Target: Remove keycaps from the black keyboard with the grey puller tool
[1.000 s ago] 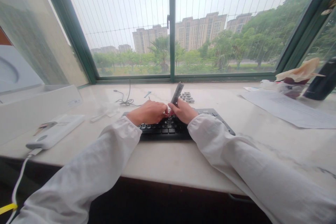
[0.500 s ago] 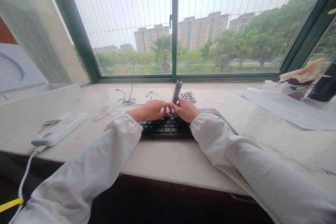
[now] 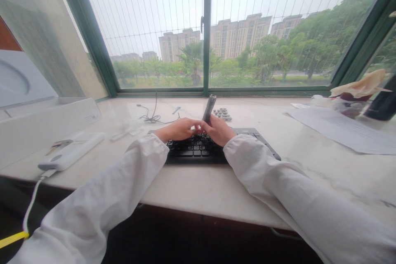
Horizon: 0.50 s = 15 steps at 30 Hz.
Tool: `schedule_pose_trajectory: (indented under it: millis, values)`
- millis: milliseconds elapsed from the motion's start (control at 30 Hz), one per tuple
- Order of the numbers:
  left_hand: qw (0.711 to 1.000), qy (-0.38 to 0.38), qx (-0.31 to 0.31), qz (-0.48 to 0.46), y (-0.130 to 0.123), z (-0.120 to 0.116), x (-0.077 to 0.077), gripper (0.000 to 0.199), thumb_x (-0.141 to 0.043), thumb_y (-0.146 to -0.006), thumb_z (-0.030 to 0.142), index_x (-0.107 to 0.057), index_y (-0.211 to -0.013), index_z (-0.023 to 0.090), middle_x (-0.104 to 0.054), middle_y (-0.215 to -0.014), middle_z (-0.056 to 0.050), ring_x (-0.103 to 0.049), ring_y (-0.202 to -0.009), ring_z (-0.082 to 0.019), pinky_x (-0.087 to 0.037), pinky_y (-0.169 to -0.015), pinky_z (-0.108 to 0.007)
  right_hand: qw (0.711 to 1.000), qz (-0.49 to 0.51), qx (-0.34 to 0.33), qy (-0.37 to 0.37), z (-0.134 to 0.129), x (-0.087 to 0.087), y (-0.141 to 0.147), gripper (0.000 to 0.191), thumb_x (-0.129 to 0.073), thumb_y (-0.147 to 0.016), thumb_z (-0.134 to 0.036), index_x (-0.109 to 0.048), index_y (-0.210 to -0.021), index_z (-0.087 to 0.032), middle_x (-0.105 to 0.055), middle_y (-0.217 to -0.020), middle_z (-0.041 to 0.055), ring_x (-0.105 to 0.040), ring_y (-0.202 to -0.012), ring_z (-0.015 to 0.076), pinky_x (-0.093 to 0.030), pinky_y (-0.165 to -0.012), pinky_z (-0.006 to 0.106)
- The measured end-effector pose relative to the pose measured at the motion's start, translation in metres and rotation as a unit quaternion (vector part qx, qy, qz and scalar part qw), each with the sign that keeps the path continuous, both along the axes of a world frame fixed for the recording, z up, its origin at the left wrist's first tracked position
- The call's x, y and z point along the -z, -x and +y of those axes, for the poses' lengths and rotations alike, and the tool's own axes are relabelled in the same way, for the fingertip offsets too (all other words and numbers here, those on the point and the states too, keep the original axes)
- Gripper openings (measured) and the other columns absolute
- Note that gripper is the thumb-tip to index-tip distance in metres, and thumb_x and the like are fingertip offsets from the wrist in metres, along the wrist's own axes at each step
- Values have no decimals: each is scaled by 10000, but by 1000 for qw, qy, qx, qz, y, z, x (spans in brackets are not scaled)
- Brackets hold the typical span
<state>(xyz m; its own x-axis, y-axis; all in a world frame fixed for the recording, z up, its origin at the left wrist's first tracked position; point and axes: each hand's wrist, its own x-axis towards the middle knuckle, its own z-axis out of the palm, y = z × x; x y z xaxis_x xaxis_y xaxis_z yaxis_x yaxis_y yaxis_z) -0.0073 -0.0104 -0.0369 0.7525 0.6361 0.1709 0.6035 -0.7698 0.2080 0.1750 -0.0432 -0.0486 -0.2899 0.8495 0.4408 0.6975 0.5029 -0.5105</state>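
Observation:
A black keyboard (image 3: 193, 159) lies in front of me, some of its keys under my hands. My right hand (image 3: 219, 132) is closed around a dark grey stick-like tool (image 3: 209, 108). The tool stands up at a slant, and its lower end is hidden behind the fingers. From the left, my left hand (image 3: 181, 128) reaches over the upper keys with fingers bent, their tips close to my right fingers. What those tips pinch, if anything, is hidden. Behind the keyboard sits a small group of loose keycaps (image 3: 222, 114).
A thin dark cable (image 3: 153, 119) and a small blue piece (image 3: 176, 110) lie behind my left hand. Further left are a white power bank (image 3: 74, 150) with keys on it and a white box (image 3: 89, 111). Papers (image 3: 343, 128) lie on the right. The window (image 3: 206, 49) borders the back.
My left fingertips have drawn in slightly toward my right hand. The tool leans a little more to the right. The keyboard rests in the same place.

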Motion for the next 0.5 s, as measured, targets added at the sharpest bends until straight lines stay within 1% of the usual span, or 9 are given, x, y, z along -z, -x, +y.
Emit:
schedule_pose_trajectory:
  millis: [200, 367, 500]
  values:
    - [1000, 11, -20, 19, 1, 0, -4, 263, -473, -891, 345, -647, -1060, 243, -681, -999, -14, -611, -844, -154, -443, -741, -239, 1000, 7, -2, -9, -1, 3, 2, 240, -407, -921, -380, -570, -954, -207, -683, -889, 65, -609, -835, 223, -419, -754, 293]
    - [999, 40, -4, 17, 4, -1, -7, 257, -481, -873, 312, -638, -1065, 249, -678, -997, 1, -604, -871, -147, -441, -778, -231, 1000, -1, 3, -22, -3, 3, 3, 236, -409, -915, -391, -559, -933, -209, -670, -839, 59, -589, -770, 219, -395, -670, 278]
    - [997, 74, 20, 15, 8, -1, -9, 263, -489, -866, 295, -616, -1092, 247, -670, -1000, 7, -598, -891, -139, -436, -795, -226, 1000, -4, -9, -23, -5, 2, 4, 223, -407, -920, -379, -559, -923, -216, -675, -820, 42, -589, -747, 208, -388, -661, 270]
